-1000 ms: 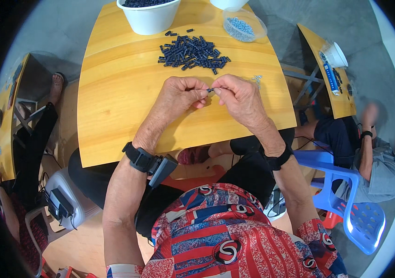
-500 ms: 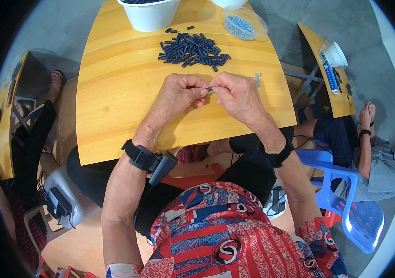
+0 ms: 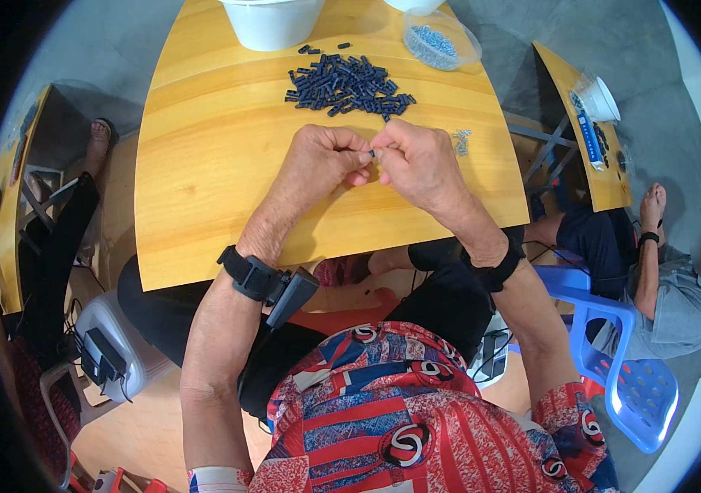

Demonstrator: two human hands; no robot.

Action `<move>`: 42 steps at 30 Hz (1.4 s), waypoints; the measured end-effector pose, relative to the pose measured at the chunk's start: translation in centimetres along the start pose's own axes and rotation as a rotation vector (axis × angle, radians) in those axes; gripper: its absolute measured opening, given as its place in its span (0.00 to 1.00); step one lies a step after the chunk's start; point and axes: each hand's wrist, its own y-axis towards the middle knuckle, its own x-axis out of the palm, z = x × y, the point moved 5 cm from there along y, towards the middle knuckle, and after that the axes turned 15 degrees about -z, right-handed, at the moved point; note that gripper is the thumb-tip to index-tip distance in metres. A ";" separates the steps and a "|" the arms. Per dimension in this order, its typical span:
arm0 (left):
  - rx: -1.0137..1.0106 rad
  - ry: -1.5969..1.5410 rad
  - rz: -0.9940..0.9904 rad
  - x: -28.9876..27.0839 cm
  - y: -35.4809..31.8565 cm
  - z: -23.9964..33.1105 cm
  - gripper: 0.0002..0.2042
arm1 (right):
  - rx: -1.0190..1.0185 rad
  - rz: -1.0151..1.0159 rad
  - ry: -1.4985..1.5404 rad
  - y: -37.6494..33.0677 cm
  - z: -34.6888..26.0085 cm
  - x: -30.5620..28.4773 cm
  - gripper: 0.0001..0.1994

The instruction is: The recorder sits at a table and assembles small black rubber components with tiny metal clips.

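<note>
My left hand (image 3: 324, 163) pinches a small black piece (image 3: 372, 154) between thumb and forefinger, just above the wooden table (image 3: 211, 181). My right hand (image 3: 421, 164) meets it there, thumb and forefinger closed at the piece's other side; whether they hold a separate tiny part is hidden. Beyond both hands lies a heap of short black plastic pieces (image 3: 346, 85), with a few strays at its far edge. To the right of my right hand is a small scatter of silvery screw-like parts (image 3: 461, 141).
A white tub (image 3: 275, 25) stands at the table's far side. A clear round container (image 3: 441, 49) of small silvery parts sits at the far right. A blue plastic chair (image 3: 605, 329) and a seated person (image 3: 671, 296) are on the right; another table (image 3: 584, 123) is beside them.
The two hands stay together, with the right fingers slightly more curled over the black piece, so less of it shows. The whole view has shifted slightly.
</note>
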 end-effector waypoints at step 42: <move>0.037 -0.136 -0.008 0.2 -0.6 1.0 0.07 | 0.300 -0.181 1.194 -0.6 3.3 2.7 0.14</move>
